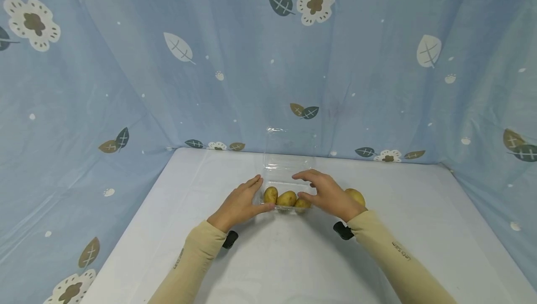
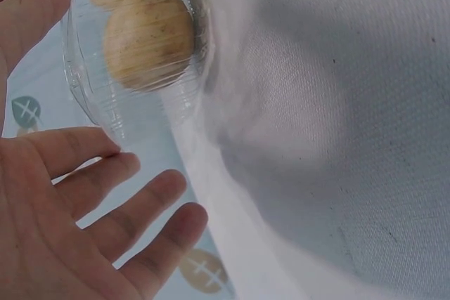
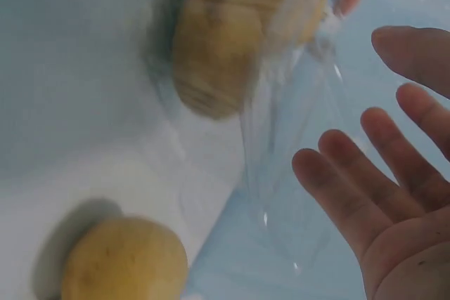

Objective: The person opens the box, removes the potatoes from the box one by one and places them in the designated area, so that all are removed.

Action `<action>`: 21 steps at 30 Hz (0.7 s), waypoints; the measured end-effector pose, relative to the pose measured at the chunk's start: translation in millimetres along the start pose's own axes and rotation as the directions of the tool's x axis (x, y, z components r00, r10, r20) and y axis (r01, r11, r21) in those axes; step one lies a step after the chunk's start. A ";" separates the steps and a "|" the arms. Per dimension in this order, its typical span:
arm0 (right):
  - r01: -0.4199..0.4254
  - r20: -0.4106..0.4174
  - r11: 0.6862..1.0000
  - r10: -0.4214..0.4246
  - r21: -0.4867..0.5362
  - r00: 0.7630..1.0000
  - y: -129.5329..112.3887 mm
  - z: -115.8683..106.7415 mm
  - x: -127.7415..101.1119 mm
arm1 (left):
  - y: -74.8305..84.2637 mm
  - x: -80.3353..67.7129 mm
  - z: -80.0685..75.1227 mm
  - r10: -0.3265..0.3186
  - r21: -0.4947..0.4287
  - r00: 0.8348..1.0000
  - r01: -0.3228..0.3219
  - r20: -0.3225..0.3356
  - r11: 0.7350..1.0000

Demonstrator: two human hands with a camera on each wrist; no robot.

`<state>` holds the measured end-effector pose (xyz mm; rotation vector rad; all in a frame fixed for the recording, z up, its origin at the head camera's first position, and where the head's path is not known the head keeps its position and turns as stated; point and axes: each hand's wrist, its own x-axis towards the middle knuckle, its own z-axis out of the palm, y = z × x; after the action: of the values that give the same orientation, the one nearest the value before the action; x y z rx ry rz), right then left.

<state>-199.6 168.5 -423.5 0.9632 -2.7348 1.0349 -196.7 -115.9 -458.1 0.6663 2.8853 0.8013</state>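
Note:
A clear plastic clamshell box stands on the table with its lid raised at the back. Potatoes lie in a row inside it: a left one, a middle one and a right one. My left hand is at the box's left side, thumb along the front rim and index fingertip touching the edge in the left wrist view, fingers spread. Over the right end of the box hovers my right hand, its fingers apart and holding nothing.
Another potato lies on the white-covered table, just right of the box and partly behind my right hand. A blue patterned curtain hangs round the table's back and sides, close behind the raised lid.

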 end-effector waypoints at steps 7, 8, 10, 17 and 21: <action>-0.027 0.130 0.997 0.018 0.068 0.991 0.2 20.2 11.4 | -0.7 0.0 0.0 -0.005 0.002 1.000 0.005 0.003 1.000; -0.031 0.149 0.997 0.021 0.064 0.989 0.3 22.4 13.1 | -0.8 0.0 0.0 -0.005 0.002 1.000 0.005 0.003 1.000; -0.030 0.180 0.999 0.021 0.043 0.983 0.5 25.9 16.3 | -0.7 -0.1 -0.2 -0.006 -0.001 1.000 0.006 0.002 1.000; -0.045 0.269 0.999 0.036 0.024 0.963 2.7 30.6 22.2 | -0.8 -0.4 0.8 0.000 -0.001 1.000 0.000 0.001 1.000; -0.042 0.298 0.997 0.023 0.057 0.954 4.7 29.8 23.1 | -0.8 0.3 0.5 -0.002 0.005 1.000 0.002 0.010 1.000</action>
<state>-216.2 140.6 -443.0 1.1759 -2.9816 1.0653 -197.2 -116.2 -459.0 0.6651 2.8794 0.7891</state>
